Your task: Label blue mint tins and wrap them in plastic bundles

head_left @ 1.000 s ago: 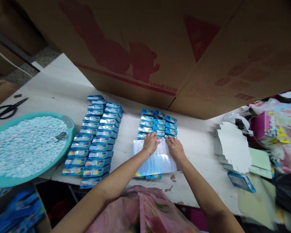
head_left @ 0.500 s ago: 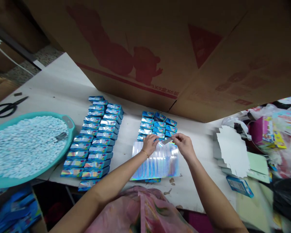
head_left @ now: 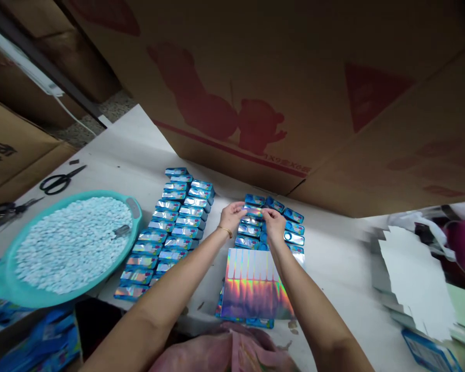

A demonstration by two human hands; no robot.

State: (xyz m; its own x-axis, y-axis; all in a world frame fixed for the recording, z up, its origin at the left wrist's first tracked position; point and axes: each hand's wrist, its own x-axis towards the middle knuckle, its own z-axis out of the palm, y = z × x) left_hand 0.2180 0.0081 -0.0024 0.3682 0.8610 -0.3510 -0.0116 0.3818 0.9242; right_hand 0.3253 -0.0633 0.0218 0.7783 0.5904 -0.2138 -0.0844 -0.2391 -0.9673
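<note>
Spanning the gap between two hands, a narrow, shiny strip [head_left: 253, 210] lies over the left column of the right-hand group of small blue boxes [head_left: 247, 242], beyond a silvery sheet [head_left: 256, 299]; the left hand [head_left: 231, 215] pinches its left end, fingertips drawn together, and the right hand [head_left: 274, 223] does likewise at its right end; whether the strip touches a box beneath cannot be told. By its look, the strip should be very light, thin and pliable, glossy enough to slip and easily creased; its two short ends offer the best hold, pinched gently so that it lies taut. Its long axis runs left to right, crosswise to the person, each end pointing to one hand, the glossy face upward; on the sheet, by contrast, the narrow divisions run lengthwise away from the person.
</note>
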